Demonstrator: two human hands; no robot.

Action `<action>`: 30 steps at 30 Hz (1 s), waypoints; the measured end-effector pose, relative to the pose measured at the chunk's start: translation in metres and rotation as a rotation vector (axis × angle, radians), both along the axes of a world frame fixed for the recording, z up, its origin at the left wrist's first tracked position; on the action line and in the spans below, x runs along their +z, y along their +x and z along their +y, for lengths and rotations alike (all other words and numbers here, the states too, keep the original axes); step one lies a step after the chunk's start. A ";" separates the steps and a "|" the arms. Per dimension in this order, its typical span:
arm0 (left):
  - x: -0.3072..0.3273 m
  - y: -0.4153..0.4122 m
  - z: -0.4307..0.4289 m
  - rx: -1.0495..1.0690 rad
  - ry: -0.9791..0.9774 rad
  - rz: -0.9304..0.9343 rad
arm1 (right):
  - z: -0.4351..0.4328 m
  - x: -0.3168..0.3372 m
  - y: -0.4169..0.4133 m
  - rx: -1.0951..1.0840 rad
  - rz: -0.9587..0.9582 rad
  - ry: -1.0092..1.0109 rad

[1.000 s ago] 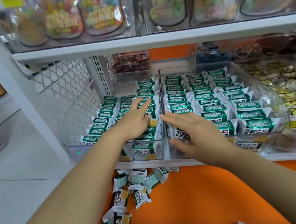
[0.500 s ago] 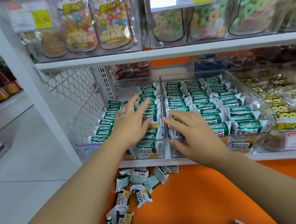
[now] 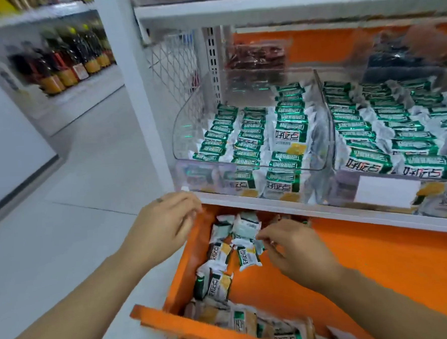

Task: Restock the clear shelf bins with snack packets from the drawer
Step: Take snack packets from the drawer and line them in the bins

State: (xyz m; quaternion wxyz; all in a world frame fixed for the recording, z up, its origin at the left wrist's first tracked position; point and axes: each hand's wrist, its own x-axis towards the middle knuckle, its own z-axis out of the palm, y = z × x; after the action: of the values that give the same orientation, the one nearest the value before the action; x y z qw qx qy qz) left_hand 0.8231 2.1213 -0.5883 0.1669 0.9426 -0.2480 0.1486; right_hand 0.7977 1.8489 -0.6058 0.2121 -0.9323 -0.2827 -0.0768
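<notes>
Two clear shelf bins stand side by side, the left bin and the right bin, each filled with rows of green-and-white snack packets. Below them the orange drawer is pulled out, with several loose packets along its left side. My left hand hovers over the drawer's left back corner, fingers loosely curled and holding nothing. My right hand is inside the drawer with bent fingers, their tips at the edge of a white packet. Whether it pinches that packet is unclear.
The white shelf edge juts out just above the drawer's back. A white upright post stands at left, with tiled floor beside it. Bottles line a far shelf. A blank label fronts the right bin.
Both hands have come down out of the shelf bins to the open drawer. My view has dropped and swung left.
</notes>
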 end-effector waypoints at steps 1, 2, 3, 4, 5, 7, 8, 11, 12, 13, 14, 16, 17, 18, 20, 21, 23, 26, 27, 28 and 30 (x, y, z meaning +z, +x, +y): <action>-0.014 0.001 0.008 0.023 0.002 0.062 | 0.009 -0.034 0.010 -0.025 0.084 -0.045; -0.028 0.002 0.015 0.049 -0.003 0.144 | 0.011 -0.063 0.018 -0.033 0.212 -0.116; -0.042 0.003 0.022 0.075 -0.019 0.243 | 0.019 -0.090 0.027 -0.032 0.357 -0.177; -0.054 0.004 0.027 0.084 -0.037 0.346 | 0.026 -0.111 0.030 -0.004 0.491 -0.296; -0.063 0.005 0.030 0.082 -0.051 0.427 | 0.034 -0.125 0.035 0.007 0.574 -0.357; -0.078 0.008 0.035 0.080 -0.053 0.512 | 0.043 -0.126 0.043 0.025 0.625 -0.415; -0.083 0.008 0.035 0.089 -0.078 0.537 | 0.049 -0.118 0.047 0.024 0.674 -0.422; -0.095 0.009 0.036 0.111 -0.236 0.569 | 0.060 -0.138 0.063 0.044 0.664 -0.404; -0.098 0.009 0.037 0.107 -0.279 0.564 | 0.066 -0.140 0.067 0.050 0.670 -0.409; -0.101 0.008 0.037 0.100 -0.316 0.562 | 0.074 -0.149 0.068 0.093 0.700 -0.424; -0.103 0.007 0.037 0.090 -0.355 0.567 | 0.080 -0.162 0.069 0.116 0.724 -0.426; -0.105 0.005 0.035 0.083 -0.417 0.563 | 0.088 -0.177 0.079 0.153 0.712 -0.438; -0.106 0.004 0.034 0.090 -0.443 0.558 | 0.090 -0.183 0.082 0.175 0.694 -0.453; -0.109 0.003 0.033 0.102 -0.469 0.551 | 0.094 -0.186 0.085 0.202 0.673 -0.489; -0.113 0.003 0.031 0.126 -0.509 0.527 | 0.097 -0.197 0.093 0.200 0.658 -0.530; -0.115 0.004 0.030 0.131 -0.525 0.518 | 0.098 -0.197 0.096 0.200 0.651 -0.544; -0.119 0.004 0.029 0.130 -0.550 0.507 | 0.097 -0.196 0.099 0.206 0.587 -0.587; -0.123 0.006 0.030 0.137 -0.575 0.491 | 0.091 -0.196 0.095 0.208 0.530 -0.608; -0.125 0.006 0.030 0.140 -0.578 0.488 | 0.087 -0.198 0.092 0.206 0.532 -0.586; -0.125 0.007 0.030 0.140 -0.575 0.482 | 0.083 -0.198 0.089 0.209 0.556 -0.560; -0.126 0.006 0.030 0.134 -0.568 0.471 | 0.075 -0.199 0.081 0.213 0.598 -0.504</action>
State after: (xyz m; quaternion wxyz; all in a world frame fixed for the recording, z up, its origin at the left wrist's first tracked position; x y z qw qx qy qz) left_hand 0.8295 2.1509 -0.7145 0.4643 0.8811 -0.0896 0.0011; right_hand 0.8787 1.9236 -0.8048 0.0568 -0.9019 -0.3134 0.2918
